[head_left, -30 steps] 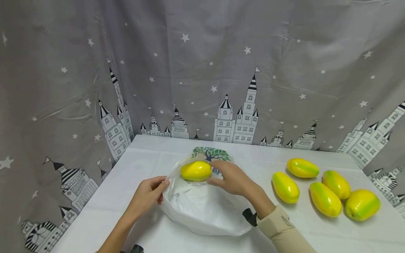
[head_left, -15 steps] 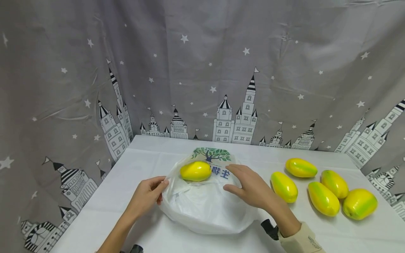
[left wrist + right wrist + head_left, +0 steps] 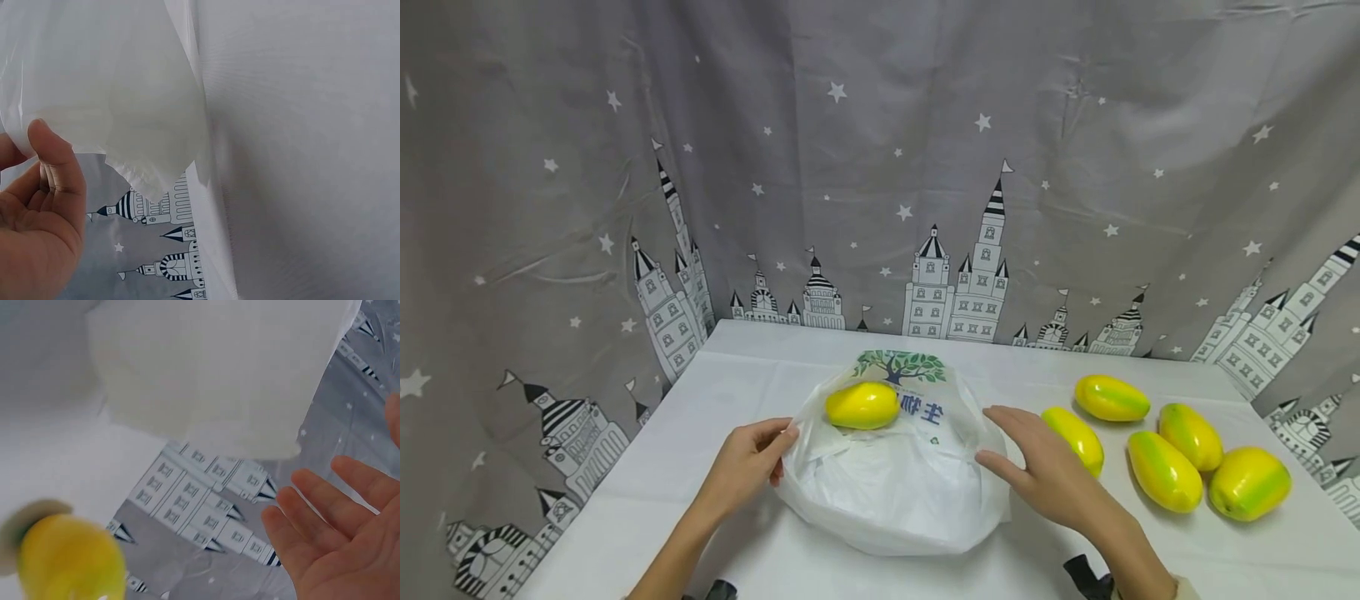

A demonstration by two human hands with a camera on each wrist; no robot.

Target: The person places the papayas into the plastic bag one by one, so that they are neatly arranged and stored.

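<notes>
One grey curtain (image 3: 865, 50) stands behind everything, printed with white stars (image 3: 837, 92) and castles (image 3: 928, 287); its foot meets the far edge of one white-covered table (image 3: 752, 379). Towards the middle sits one white plastic bag (image 3: 898, 508), its mouth gaping wide, its near rim low and its back wall bearing a green tree (image 3: 901, 365) (the lettering (image 3: 922, 408) under it reads backwards to me). A strip of white cloth runs between the bag and the curtain, and a broader stretch reaches to the table's left edge.

Two hands, both mine. My left hand (image 3: 748, 458) pinches the bag's left rim between thumb and fingers. My right hand (image 3: 1041, 467) is beside the bag's right edge, thumb and fingers spread apart, holding nothing; whether a fingertip brushes the plastic, I cannot tell.

I count six yellow fruits. One fruit (image 3: 862, 406) lies inside the bag, on its far left, against the back wall. The other five are on the table to the right: a half-hidden fruit (image 3: 1078, 435) just past my right hand, a rear fruit (image 3: 1111, 398), and three front ones (image 3: 1165, 471) clustered close together.

Smallest, two black pieces (image 3: 1088, 577), one at each wrist
</notes>
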